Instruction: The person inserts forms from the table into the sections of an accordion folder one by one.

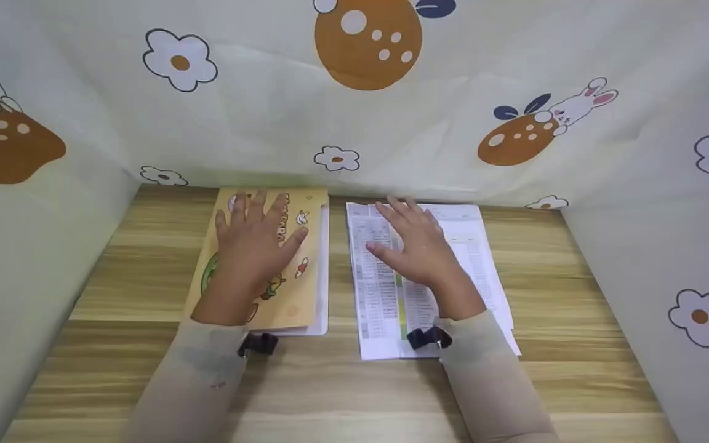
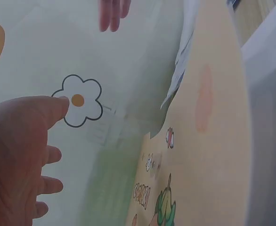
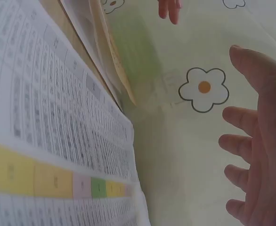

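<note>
My left hand [image 1: 253, 243], fingers spread, is over a yellow-orange folder [image 1: 299, 301] with cartoon prints, lying on the left half of the table. A white edge shows along the folder's right side. To the right lies a stack of printed paper sheets [image 1: 373, 307] with tables and a coloured strip. Over these sheets my right hand [image 1: 419, 246] is held with its fingers extended and thumb out to the side. In both wrist views, the left hand [image 2: 15, 150] and the right hand [image 3: 270, 141] show straight fingers with nothing held.
The wood-grain table [image 1: 330, 394] is bounded at the back and both sides by a pale cloth [image 1: 256, 123] printed with flowers, rabbits and orange fruit. A strip of bare table separates folder and sheets. Dark clip-like pieces [image 1: 259, 343] sit at both wrists.
</note>
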{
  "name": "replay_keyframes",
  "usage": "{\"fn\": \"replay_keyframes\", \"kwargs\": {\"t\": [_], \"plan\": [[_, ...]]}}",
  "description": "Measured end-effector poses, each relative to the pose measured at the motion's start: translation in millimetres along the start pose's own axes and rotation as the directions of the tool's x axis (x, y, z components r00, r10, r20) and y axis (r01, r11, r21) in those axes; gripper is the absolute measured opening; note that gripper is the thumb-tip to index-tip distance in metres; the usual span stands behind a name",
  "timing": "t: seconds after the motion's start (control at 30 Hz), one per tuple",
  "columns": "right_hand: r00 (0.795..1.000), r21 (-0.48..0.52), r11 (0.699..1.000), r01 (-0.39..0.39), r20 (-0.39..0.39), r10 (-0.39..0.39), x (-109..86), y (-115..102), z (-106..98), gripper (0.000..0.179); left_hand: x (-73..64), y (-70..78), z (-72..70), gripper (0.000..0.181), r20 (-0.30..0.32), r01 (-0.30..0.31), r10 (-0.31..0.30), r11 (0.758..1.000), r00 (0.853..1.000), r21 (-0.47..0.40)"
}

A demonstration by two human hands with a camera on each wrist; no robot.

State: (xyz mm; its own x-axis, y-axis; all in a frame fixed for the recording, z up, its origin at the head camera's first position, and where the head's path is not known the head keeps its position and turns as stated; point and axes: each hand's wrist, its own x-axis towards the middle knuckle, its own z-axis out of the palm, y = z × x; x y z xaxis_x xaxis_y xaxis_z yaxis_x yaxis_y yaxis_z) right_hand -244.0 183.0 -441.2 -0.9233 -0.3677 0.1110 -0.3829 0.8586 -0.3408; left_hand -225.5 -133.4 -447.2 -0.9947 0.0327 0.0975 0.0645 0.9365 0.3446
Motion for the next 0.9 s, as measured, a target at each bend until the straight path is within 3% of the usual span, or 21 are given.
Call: {"fn": "replay_keyframes", "kwargs": {"t": [0.5, 0.67, 0.9], "plan": [[0.99, 0.101, 0.991, 0.086, 0.101, -0.096, 17.5, -53.8, 27.4, 0.084, -9.0, -24.1, -8.4, 0.091, 0.029, 0.019, -0.02, 0.999, 0.999, 0.03], [0.987, 0.115, 0.989, 0.093, 0.118, -0.107, 19.5, -61.1, 34.2, 0.079, -10.0, -23.1, -6.9, 0.091, 0.036, 0.016, -0.017, 1.0, 0.999, 0.025], [0.978, 0.137, 0.985, 0.106, 0.165, -0.128, 22.1, -58.2, 46.8, 0.06, -14.4, -16.6, -1.6, 0.089, 0.094, -0.011, 0.01, 1.0, 0.995, 0.003]]}}
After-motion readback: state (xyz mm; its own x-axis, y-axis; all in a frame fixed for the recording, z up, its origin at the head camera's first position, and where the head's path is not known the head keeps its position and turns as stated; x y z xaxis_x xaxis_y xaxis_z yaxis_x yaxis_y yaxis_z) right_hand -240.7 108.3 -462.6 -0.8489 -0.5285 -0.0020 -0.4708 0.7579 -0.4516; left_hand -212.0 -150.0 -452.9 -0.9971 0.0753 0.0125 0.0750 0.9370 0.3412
